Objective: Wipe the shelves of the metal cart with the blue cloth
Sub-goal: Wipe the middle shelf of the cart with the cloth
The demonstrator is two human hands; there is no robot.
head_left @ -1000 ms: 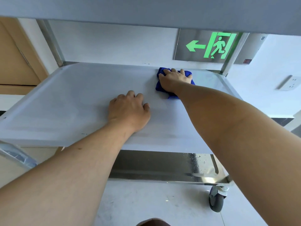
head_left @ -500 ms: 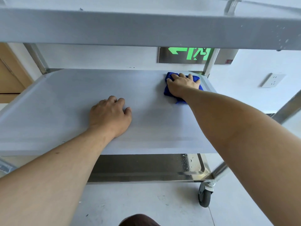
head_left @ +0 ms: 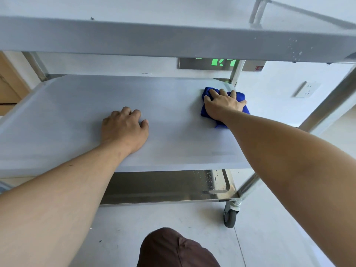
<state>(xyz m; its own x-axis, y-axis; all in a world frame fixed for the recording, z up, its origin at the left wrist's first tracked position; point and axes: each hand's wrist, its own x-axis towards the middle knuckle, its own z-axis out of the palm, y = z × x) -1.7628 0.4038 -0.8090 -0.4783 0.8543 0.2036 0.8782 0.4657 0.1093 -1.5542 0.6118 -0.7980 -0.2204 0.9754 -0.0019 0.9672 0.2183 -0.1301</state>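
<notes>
The metal cart's middle shelf (head_left: 67, 116) spreads across the view, under the top shelf (head_left: 173, 37). My right hand (head_left: 223, 104) presses flat on the bunched blue cloth (head_left: 243, 108) at the shelf's far right corner, next to the rear post. Most of the cloth is hidden under the palm. My left hand (head_left: 125, 128) rests on the middle of the same shelf with fingers curled, holding nothing. Below, the bottom shelf (head_left: 163, 185) shows a shiny steel surface with water drops near its right end.
A caster wheel (head_left: 230, 216) stands at the cart's near right corner on the grey floor. A slanted steel post (head_left: 327, 105) rises at right. Behind the cart are a green exit sign (head_left: 223, 63) and a wall socket (head_left: 306, 89). My knee (head_left: 173, 249) shows at the bottom.
My right hand has slid the blue cloth rightward to the shelf's far right corner. The view has dropped back, bringing the top shelf and my knee into sight. My left hand stays on the shelf.
</notes>
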